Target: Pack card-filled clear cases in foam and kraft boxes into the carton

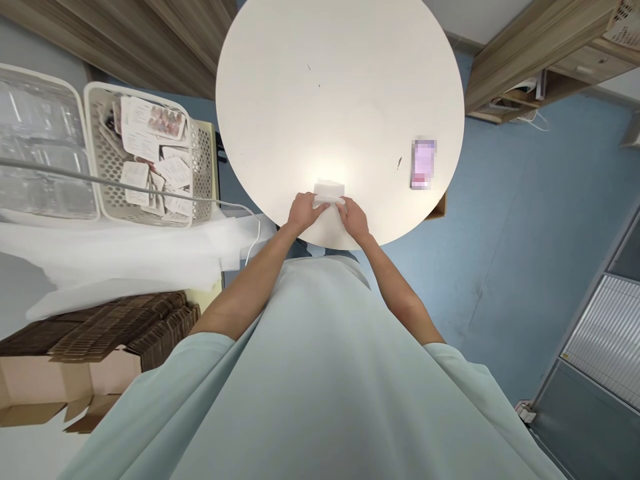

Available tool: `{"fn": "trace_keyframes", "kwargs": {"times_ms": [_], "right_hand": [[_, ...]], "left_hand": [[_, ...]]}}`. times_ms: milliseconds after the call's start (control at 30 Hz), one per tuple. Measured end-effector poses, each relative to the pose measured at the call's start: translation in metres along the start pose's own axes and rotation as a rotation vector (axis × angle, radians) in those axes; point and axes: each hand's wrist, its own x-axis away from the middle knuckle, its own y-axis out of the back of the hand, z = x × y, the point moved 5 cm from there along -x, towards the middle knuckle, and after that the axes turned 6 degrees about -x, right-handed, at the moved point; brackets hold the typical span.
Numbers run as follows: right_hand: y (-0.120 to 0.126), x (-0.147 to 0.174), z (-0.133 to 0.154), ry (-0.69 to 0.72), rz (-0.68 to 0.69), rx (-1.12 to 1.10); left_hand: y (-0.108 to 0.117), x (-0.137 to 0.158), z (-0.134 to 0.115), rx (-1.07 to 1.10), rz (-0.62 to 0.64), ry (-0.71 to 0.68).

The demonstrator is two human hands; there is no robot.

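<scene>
A small white folded piece, foam sheet or paper (329, 190), lies near the front edge of the round white table (340, 87). My left hand (303, 212) grips its left side and my right hand (354, 217) grips its right side, so both hold it against the tabletop. What the piece wraps, if anything, is hidden.
A blurred purple item (423, 164) lies on the table's right side. To the left stand a white perforated basket of packets (150, 157), a clear tray stack (40, 147), white foam sheeting (115, 253) and a cable. Flat cardboard boxes (95, 333) sit lower left. Wooden shelving (545, 60) stands at upper right.
</scene>
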Motion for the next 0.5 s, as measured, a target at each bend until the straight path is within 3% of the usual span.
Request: {"fn": "trace_keyframes", "kwargs": {"times_ms": [133,300,367,500], "right_hand": [[0.004,-0.023,-0.001,-0.119,-0.064,-0.037],[0.005,-0.045,-0.007,-0.222,-0.039,0.013],[0.006,-0.050,-0.005,-0.187,-0.040,0.071],[0.007,-0.058,0.011,0.056,0.005,0.185]], "left_hand": [[-0.010,-0.015,0.002,0.014,-0.067,0.186],[-0.015,-0.018,-0.002,0.034,-0.061,0.281],[-0.012,-0.017,-0.004,0.075,-0.057,0.318],[-0.004,-0.012,-0.006,0.154,-0.051,0.392]]}}
